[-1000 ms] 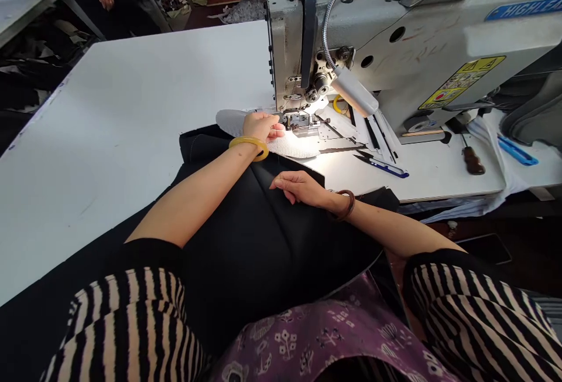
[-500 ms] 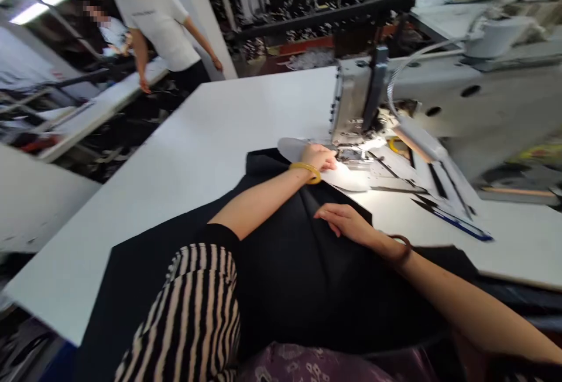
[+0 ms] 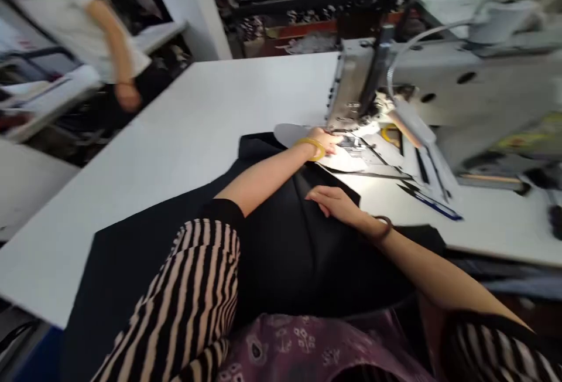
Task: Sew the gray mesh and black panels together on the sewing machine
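Observation:
My left hand point(image 3: 325, 140), a yellow bangle at its wrist, is at the presser foot point(image 3: 353, 143) of the sewing machine point(image 3: 351, 83). Its fingers are closed, over a white mesh piece point(image 3: 342, 161); whatever is between the fingertips is hidden. Nearer to me, my right hand point(image 3: 333, 202) hovers over black fabric point(image 3: 276, 253) with thumb and forefinger pinched. A fine thread ran up from this pinch in the earliest picture; blur hides it now. The black fabric spreads over the table edge and my lap.
Blue-handled thread snips point(image 3: 432, 201) lie right of the machine bed, near a yellow ring-shaped handle point(image 3: 389, 133). A lamp point(image 3: 413, 121) on a bendable neck lights the needle area. The white table point(image 3: 175, 130) extends left. Beyond it stands a person in a white shirt point(image 3: 65, 13).
My view has swung left and up, then slightly down, so the scene sits further right. Both hands keep about the same places at the machine. The person at the left now appears closer.

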A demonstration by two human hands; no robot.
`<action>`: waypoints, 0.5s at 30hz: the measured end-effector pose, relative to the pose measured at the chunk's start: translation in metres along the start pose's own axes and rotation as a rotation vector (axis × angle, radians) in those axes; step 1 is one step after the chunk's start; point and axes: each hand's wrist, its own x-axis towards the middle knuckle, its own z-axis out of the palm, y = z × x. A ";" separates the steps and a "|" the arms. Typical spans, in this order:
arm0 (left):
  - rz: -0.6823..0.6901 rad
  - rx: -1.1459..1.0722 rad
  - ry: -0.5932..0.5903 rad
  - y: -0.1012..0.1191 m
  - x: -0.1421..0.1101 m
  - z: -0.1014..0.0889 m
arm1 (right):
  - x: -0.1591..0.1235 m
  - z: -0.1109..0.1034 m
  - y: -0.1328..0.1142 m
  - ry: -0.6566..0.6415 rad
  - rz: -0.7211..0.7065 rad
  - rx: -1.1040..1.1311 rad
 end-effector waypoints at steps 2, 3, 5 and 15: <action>0.044 0.053 -0.012 -0.002 0.004 0.005 | 0.002 0.001 0.003 0.013 -0.015 0.042; 0.072 0.082 -0.016 -0.004 0.004 0.005 | 0.002 0.001 0.004 0.013 -0.014 0.053; 0.149 0.150 -0.013 -0.009 0.000 0.001 | -0.001 0.002 0.002 -0.007 0.007 0.049; 0.861 0.589 -0.389 -0.053 -0.088 -0.012 | -0.077 -0.034 -0.006 0.114 0.101 -0.027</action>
